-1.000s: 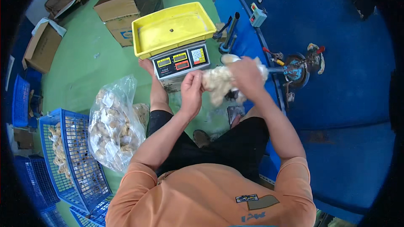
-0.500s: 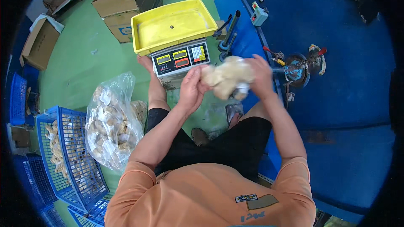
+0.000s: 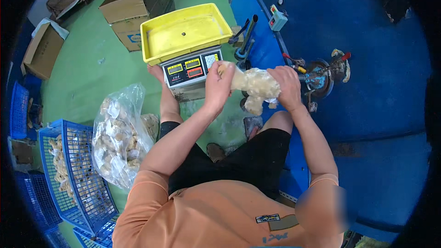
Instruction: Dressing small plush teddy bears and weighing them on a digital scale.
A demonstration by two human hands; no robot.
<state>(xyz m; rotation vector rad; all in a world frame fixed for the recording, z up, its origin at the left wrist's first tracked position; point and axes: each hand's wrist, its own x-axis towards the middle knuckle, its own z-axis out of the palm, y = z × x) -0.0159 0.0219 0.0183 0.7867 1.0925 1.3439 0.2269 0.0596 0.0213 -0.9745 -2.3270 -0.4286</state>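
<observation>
A beige fluffy plush toy (image 3: 256,85), with a bit of white at its edge, is stretched between my two hands above my knees. My left hand (image 3: 217,85) is closed round its narrower end, in front of the weighing scale. At the toy's wider end, my right hand (image 3: 288,87) grips it with bent fingers, close to the pipe fitting on the blue machine. Its fingertips are partly hidden by the plush.
Ahead, a weighing scale (image 3: 189,87) carries a yellow tray (image 3: 183,36). At left are a clear plastic bag (image 3: 121,142) of similar plush pieces and a blue crate (image 3: 89,174). A blue machine panel (image 3: 367,110) with a round metal fitting (image 3: 319,79) stands at right. Cardboard boxes (image 3: 133,14) lie beyond.
The plush toy was blurred by motion and is now steadier, drawn out lengthwise. My left hand has turned to grip its end more upright; both hands still hold it.
</observation>
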